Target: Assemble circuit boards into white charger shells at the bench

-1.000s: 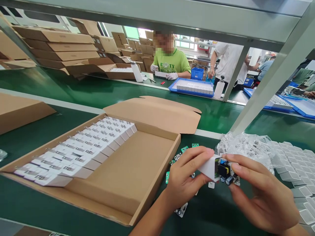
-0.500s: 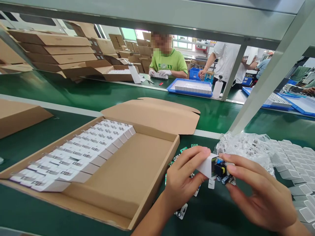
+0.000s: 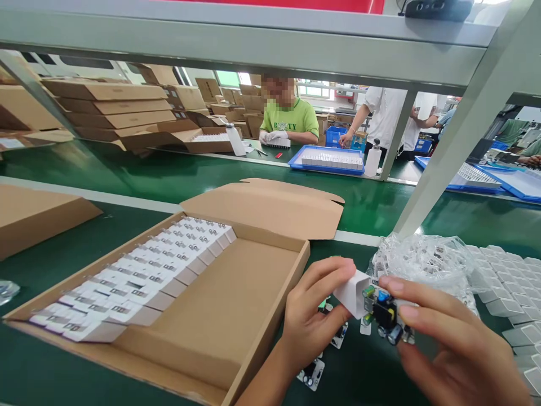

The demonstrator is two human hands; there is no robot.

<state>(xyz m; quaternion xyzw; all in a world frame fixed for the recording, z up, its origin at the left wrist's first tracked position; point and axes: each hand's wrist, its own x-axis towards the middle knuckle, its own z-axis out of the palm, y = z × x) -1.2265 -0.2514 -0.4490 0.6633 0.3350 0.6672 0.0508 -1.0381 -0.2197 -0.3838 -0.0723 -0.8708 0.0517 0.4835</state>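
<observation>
Factory room, green workbench (image 3: 363, 217), left hand (image 3: 313, 321) on casing (image 3: 353, 293), right hand (image 3: 460, 349) on board (image 3: 384, 316)

left hand (image 3: 315, 321): white casing (image 3: 351, 293) | right hand (image 3: 460, 349): circuit board (image 3: 385, 316) partly inside

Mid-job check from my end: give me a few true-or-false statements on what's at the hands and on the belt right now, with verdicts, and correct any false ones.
1. The left hand grips a white plastic casing. True.
2. The right hand wears a white glove. False: it is bare and holds a circuit board at the casing's end.
3. The cardboard box is closed. False: it stands open, with white units in rows along one side.
4. Loose circuit boards lie on the green belt. True.
</observation>
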